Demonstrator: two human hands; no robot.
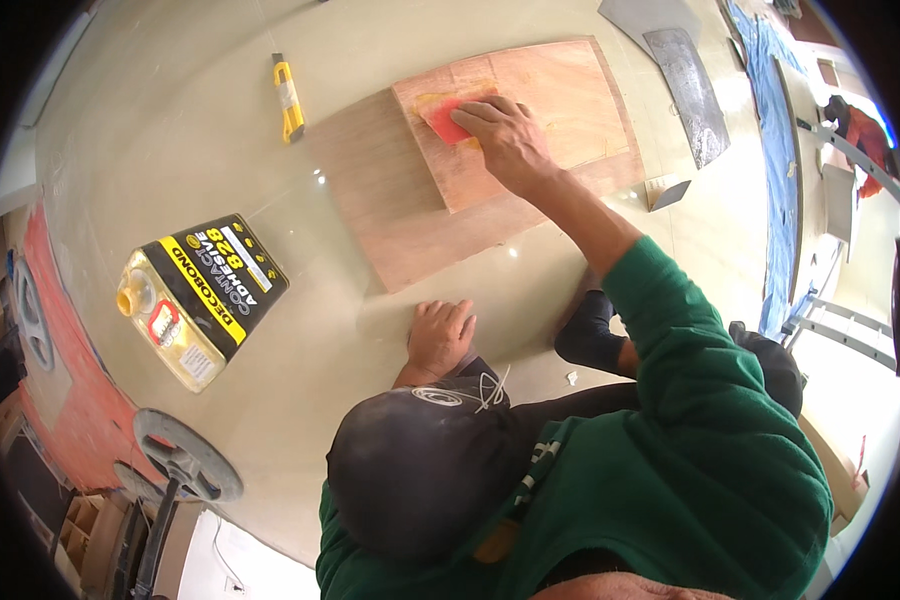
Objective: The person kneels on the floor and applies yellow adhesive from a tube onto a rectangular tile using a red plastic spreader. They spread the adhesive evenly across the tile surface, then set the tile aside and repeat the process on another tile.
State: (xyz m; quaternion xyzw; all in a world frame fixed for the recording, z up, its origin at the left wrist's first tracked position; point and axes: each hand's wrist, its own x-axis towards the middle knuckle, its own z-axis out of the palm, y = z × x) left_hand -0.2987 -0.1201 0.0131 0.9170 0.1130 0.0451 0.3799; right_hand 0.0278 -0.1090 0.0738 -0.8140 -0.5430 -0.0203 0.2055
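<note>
My right hand (510,140) grips a red flat spreader (452,120), pressed against a light plywood piece (560,90). Around the spreader, a yellowish smear of glue (475,90) marks the wood near the piece's left edge. That plywood lies on top of a larger, browner plywood sheet (390,215) on the floor. Nearer to me, beside my dark-clad bent knee (410,475), my left hand (442,338) is low with its fingers loosely bent; nothing shows in it, and its palm is hidden.
A black and yellow can (210,300) stands at left. A yellow utility knife (288,98) lies beyond it. Right of the plywood are a grey sheet piece (690,95) and a small offcut (667,192). A wheel (188,455), blue sheeting (782,200) and a ladder (850,335) border the floor.
</note>
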